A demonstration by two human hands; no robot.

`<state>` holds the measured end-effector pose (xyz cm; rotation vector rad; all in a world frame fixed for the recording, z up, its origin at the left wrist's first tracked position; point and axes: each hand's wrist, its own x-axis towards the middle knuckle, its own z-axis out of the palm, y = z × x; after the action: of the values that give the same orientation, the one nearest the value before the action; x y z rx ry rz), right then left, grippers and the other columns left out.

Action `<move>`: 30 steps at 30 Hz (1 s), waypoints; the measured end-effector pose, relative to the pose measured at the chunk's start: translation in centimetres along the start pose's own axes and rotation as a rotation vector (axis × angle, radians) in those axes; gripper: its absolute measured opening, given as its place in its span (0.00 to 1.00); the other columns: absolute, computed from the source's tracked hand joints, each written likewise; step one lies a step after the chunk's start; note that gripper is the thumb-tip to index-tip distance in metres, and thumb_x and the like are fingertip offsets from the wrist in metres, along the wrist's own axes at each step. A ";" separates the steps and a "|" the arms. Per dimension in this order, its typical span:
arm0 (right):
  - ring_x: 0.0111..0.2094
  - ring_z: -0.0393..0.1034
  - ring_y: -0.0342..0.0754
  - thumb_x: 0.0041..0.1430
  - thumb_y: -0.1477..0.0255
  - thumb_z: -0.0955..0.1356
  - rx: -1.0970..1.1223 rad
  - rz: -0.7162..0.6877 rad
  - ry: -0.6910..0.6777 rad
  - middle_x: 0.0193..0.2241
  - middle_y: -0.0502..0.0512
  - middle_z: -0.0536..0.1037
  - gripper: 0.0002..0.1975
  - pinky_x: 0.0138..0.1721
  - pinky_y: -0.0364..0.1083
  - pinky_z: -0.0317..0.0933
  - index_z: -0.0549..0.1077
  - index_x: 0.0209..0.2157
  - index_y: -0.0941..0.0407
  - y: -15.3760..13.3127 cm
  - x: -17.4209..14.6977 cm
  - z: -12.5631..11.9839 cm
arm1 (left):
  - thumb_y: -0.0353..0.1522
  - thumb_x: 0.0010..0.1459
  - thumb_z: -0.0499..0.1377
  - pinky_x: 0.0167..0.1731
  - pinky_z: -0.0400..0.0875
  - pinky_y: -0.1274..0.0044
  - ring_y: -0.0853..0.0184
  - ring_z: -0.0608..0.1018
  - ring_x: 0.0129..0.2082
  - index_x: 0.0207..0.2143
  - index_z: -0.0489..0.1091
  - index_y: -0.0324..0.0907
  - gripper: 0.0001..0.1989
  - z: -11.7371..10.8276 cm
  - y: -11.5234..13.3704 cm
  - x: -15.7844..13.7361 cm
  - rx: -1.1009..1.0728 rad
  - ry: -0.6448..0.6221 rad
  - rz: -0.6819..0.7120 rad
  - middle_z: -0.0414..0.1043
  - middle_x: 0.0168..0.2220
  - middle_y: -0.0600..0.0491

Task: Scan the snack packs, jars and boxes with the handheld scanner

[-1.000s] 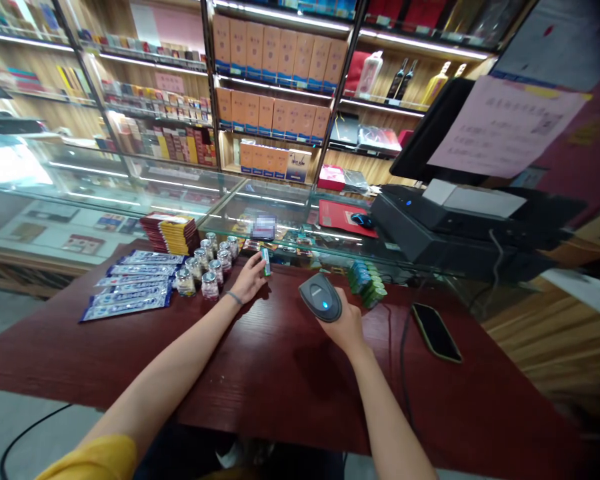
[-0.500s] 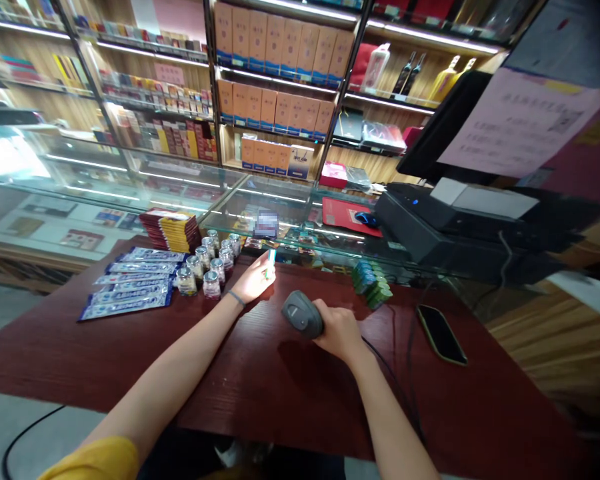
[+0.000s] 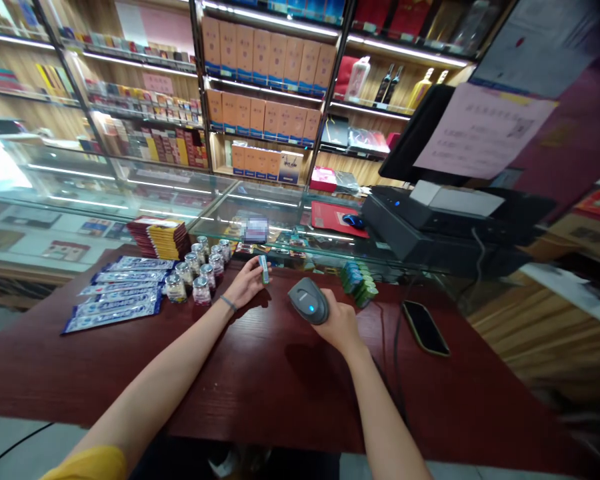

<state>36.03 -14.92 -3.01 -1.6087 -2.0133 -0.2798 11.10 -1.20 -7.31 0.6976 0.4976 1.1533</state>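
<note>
Between the fingers of my left hand is a small green-and-white pack, held upright just above the dark red table. A wristband circles that wrist. My right hand is wrapped round the handle of a grey barcode scanner, whose head faces the pack and shows a blue light on top. Left of my left hand stand several small glass jars with silver lids. Beyond my right hand, small green packs sit in a tight group.
Blue-and-white long packets lie at the left, with red and yellow packs stacked behind. A phone rests at the right, near the scanner's cable. A glass display counter borders the table's far side; a monitor stands right.
The bright scanning light on my left hand and the pack has gone out. A blue light now shows on the scanner. The camera view has shifted slightly.
</note>
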 end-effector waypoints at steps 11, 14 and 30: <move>0.28 0.79 0.58 0.53 0.60 0.69 0.152 0.386 0.388 0.28 0.59 0.82 0.22 0.29 0.48 0.68 0.69 0.47 0.55 5.2 -0.3 -1.5 | 0.37 0.45 0.74 0.37 0.76 0.73 0.64 0.80 0.37 0.46 0.67 0.42 0.28 7.4 -5.0 0.8 0.451 -0.006 0.147 0.77 0.36 0.53; 0.32 0.80 0.58 0.53 0.60 0.68 0.205 0.438 0.447 0.30 0.60 0.82 0.20 0.32 0.49 0.70 0.68 0.46 0.55 6.5 -0.5 -2.1 | 0.37 0.48 0.72 0.39 0.75 0.72 0.63 0.80 0.39 0.43 0.68 0.42 0.23 9.8 -8.0 1.6 0.496 -0.021 0.210 0.77 0.35 0.52; 0.35 0.80 0.57 0.55 0.61 0.71 0.376 0.634 0.829 0.34 0.62 0.81 0.26 0.32 0.51 0.73 0.66 0.52 0.58 11.6 -2.1 -2.5 | 0.24 0.51 0.67 0.48 0.71 0.66 0.61 0.73 0.41 0.39 0.73 0.43 0.13 16.8 -18.0 5.3 0.953 -0.040 0.578 0.65 0.41 0.50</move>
<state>48.03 -14.78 -4.02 -1.4541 -0.8301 -0.2446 36.00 -4.54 -8.67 1.7687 0.8547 1.4104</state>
